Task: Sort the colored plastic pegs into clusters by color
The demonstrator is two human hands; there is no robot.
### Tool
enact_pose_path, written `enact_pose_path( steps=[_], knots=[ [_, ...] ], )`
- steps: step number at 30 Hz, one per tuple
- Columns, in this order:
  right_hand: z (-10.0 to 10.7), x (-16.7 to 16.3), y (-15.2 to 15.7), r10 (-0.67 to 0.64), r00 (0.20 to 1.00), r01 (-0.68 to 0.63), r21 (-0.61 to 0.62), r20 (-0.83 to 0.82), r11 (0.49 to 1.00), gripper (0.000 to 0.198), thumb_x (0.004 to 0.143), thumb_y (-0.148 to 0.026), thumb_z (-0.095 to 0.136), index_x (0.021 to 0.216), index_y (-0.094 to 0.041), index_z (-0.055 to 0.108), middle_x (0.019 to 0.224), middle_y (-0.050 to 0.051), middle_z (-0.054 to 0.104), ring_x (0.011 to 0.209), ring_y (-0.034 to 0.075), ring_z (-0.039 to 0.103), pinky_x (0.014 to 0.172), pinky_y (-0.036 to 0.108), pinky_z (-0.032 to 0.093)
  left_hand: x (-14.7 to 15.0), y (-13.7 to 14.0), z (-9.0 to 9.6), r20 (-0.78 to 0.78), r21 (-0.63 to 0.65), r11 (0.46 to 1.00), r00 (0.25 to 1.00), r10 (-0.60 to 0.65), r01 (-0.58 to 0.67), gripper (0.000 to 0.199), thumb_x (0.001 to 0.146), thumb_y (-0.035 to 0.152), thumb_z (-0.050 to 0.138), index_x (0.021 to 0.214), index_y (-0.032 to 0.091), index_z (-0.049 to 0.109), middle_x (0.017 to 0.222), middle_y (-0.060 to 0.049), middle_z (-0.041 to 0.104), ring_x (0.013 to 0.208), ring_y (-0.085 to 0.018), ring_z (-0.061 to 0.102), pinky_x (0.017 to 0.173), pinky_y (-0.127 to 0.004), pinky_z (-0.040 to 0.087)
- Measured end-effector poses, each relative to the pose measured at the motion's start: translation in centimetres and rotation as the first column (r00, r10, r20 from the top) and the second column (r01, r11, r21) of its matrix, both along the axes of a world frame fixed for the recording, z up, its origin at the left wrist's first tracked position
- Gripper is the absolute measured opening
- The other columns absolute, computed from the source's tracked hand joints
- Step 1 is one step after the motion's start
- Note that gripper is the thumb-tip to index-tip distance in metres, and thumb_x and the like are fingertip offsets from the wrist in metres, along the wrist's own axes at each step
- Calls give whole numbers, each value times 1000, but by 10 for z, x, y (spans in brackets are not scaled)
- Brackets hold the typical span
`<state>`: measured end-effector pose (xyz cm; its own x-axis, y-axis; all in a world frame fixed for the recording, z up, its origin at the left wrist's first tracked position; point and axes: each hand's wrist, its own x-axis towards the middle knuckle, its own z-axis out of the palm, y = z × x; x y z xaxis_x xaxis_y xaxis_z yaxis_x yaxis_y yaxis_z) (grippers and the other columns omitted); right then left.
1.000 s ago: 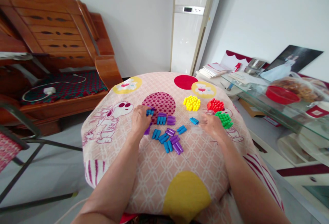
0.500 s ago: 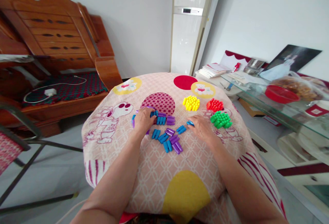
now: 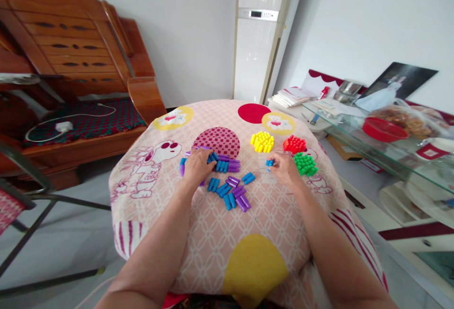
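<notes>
My right hand (image 3: 284,169) is closed in a pinch around a blue plastic peg piece (image 3: 270,163), held left of the green pile. My left hand (image 3: 197,164) lies over the left part of a cluster of purple pegs (image 3: 234,165) and blue pegs (image 3: 222,166). Its thumb and forefinger close on a blue piece (image 3: 212,157), while the hand hides other pieces beneath. In front of the cluster, loose blue pieces (image 3: 229,201) and purple pieces (image 3: 243,203) lie scattered, each looking like short tubes joined side by side.
Upright pegs stand in a yellow group (image 3: 262,142), a red group (image 3: 294,144) and a green group (image 3: 305,164). A patterned cloth (image 3: 255,224) covers the round table. Right is a glass shelf (image 3: 340,127) with a red bowl (image 3: 385,129); left, a wooden bench (image 3: 78,58).
My right hand has moved a little away from me with the blue piece, to between the yellow and green groups. My left hand stays over the cluster. The view has shifted slightly.
</notes>
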<state>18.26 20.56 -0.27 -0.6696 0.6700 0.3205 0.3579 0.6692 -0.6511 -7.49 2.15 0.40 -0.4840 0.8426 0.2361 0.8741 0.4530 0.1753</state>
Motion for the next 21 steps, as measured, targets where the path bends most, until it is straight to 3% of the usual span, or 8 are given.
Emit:
enact_pose_path(
  steps=[7,14,18,21],
  knots=[
    [-8,2,1,-23,997,21,28,72,999,34,69,-6,62,97,-21,73,88,3,76,80,21,72,77,32,56,5,1,1,14,-3,1000,1000,16,-16,38,94,25,45,120,19,72,115,-11,74,112,-28,64,100,-39,48],
    [-8,3,1,-24,996,24,1,82,1000,64,68,-7,68,130,-23,66,110,8,76,96,24,73,86,34,59,5,2,4,79,117,985,990,119,-127,36,96,22,40,111,21,73,108,-10,75,105,-25,67,88,-34,51],
    [-7,3,2,-22,995,23,-1,97,1000,64,70,-7,67,132,-22,65,113,8,76,98,25,73,90,35,58,22,6,15,138,278,960,990,0,-39,32,97,23,43,108,21,73,106,-7,76,102,-23,68,87,-31,51],
    [-8,3,3,-30,993,30,-3,116,1000,61,70,-6,65,130,-21,67,115,8,75,98,25,73,91,36,58,45,18,23,172,319,945,975,-140,79,28,96,23,47,108,21,73,106,-5,77,98,-20,70,84,-28,50]
  ],
)
